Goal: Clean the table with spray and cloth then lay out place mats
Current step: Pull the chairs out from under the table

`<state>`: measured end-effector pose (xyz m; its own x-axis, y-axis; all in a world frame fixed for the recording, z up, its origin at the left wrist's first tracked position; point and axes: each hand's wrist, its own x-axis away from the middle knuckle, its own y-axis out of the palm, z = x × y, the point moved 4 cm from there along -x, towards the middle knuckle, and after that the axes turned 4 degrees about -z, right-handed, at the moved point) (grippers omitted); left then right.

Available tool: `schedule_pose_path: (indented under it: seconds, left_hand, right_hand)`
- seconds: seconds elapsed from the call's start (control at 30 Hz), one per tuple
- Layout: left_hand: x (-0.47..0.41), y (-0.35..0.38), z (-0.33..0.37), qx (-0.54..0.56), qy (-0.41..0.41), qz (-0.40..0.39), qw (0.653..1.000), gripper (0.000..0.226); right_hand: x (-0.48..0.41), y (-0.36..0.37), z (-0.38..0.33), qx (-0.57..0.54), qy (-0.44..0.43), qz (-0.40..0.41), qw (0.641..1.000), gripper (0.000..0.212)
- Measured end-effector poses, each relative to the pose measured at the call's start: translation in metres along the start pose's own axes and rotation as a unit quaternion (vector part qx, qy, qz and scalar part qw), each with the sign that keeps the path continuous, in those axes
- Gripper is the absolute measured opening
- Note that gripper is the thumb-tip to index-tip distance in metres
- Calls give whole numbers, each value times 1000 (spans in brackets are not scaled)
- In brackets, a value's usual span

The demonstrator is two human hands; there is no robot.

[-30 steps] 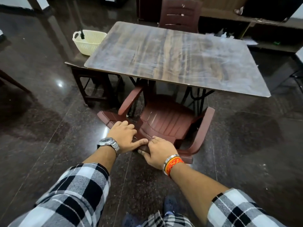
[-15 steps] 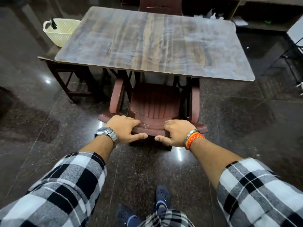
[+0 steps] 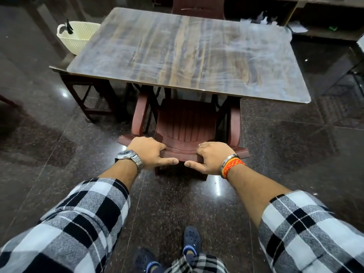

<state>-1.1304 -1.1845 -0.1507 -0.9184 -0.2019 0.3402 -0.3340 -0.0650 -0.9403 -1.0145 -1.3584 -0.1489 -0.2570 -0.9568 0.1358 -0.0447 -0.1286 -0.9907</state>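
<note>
Well beyond and left of the left fingers, a cream basket (image 3: pixel 78 36) sat on a dark side stand (image 3: pixel 82 78), holding something dark, possibly a spray trigger. The left hand (image 3: pixel 147 152) gripped the top rail of the brown chair (image 3: pixel 185 127), fingers curled over it, thumb beneath. The right hand (image 3: pixel 213 157) held the same rail just beside it, likewise curled. Ahead of both sets of fingers, over the chair's seat, stretched the streaky wood-grain desk (image 3: pixel 187 56).

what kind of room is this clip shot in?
Probably a plain dining or canteen-type room; home or institution is unclear. It has a laminate table with a plastic armchair pushed partly under it, a second chair across it, and a polished dark stone floor.
</note>
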Motion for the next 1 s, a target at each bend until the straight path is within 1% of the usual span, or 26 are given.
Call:
schedule_pose_path:
  seconds: [0.07,0.2,0.33,0.53,0.73,0.83,0.93,1.0]
  left_hand:
    - [-3,-4,1,5,0,3,1000,113]
    - [-12,-8,0,11,4,11,1000,117]
    - [-16,-8,-11,16,7,15,1000,136]
    - [-16,-8,-19,10,-2,20,1000,145]
    - [-15,-14,-25,9,-27,4,1000,144]
    - [-13,-8,-20,2,-21,10,1000,144]
    - [-13,-7,-21,6,-24,15,1000,139]
    - [-17,-11,-25,-1,-28,10,1000,131]
  right_hand:
    - [-3,1,6,6,1,6,1000,80]
    - [-11,-1,13,12,-1,13,1000,74]
    - [-20,-2,8,13,-4,17,1000,74]
    - [-29,-3,6,16,-7,17,1000,78]
    - [-36,-4,4,17,-4,14,1000,79]
    - [-31,-1,5,21,5,8,1000,81]
    - [-31,0,5,15,13,6,1000,82]
    - [-36,-2,6,13,18,9,1000,82]
